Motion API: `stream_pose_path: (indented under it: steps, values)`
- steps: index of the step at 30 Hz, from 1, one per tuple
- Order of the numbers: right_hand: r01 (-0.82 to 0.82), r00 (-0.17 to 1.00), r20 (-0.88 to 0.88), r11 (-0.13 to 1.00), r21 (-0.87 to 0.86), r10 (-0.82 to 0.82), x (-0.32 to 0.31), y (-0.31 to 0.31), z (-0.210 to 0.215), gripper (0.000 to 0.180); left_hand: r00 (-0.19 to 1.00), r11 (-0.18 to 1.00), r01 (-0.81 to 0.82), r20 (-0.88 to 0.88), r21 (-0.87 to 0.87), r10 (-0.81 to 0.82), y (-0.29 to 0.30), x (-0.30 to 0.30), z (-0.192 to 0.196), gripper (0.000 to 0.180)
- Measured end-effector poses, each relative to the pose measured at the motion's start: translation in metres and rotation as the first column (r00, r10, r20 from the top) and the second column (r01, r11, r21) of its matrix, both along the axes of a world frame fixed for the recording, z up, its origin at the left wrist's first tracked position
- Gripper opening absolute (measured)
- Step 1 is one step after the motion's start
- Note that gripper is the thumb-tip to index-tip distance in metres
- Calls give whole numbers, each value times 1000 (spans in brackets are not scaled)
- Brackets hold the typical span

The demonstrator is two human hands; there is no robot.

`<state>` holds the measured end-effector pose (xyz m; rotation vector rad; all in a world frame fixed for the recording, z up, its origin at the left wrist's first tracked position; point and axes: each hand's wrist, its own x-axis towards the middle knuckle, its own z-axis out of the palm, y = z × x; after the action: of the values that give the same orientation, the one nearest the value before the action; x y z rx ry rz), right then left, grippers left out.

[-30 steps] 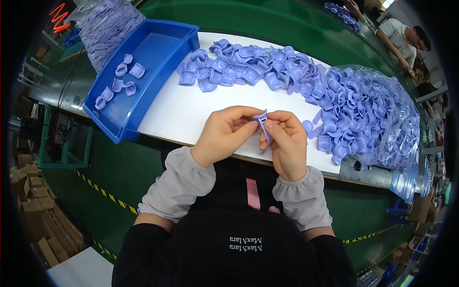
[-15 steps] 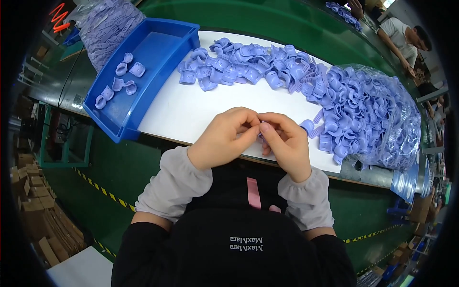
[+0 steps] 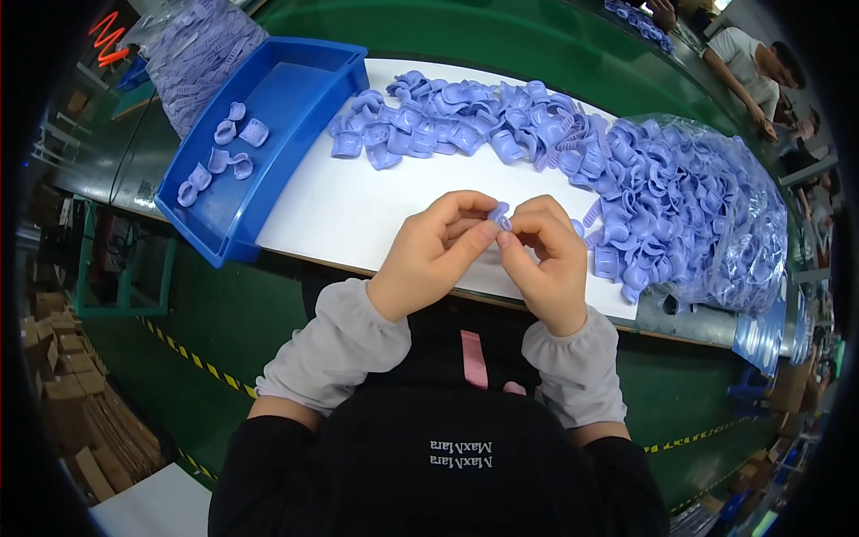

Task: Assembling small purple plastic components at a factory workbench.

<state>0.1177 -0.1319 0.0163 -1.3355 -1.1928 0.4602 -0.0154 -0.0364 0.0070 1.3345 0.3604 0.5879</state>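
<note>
Between my two hands, just above the near edge of the white board, is a small curved purple plastic piece. My left hand pinches it from the left with thumb and fingertips. From the right, my right hand grips the same piece, its thumb close to the left thumb. The fingers cover much of the piece. A row of similar loose purple pieces lies along the far side of the white board. Beside my right hand a larger heap of them spills from a clear plastic bag.
To the left, a blue tray holds several purple pieces. Behind it stands a clear bag full of ribbed purple parts. Another person sits at the far right. Cardboard boxes are on the floor at left.
Both hands have lifted and turned slightly, so the purple piece between the fingertips shows more plainly. My left hand has shifted a little to the right.
</note>
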Motion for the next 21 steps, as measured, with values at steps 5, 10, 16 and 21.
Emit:
stream_pose_path:
  steps: [5,10,16,21]
  values:
    - [-18,991,134,996,82,6,-4,-1,5,7,999,998,36,35,49,-38,2,-2,8,41]
    - [206,923,-359,966,160,-137,-12,5,-7,7,986,991,78,136,110,-92,-3,3,-1,45]
    - [190,891,-424,981,24,-162,-7,4,-2,7,996,885,23,61,465,-58,-1,3,-12,42]
    - [238,935,-276,971,26,-222,-8,6,-8,9,999,907,-1,50,422,-22,-3,4,-16,38]
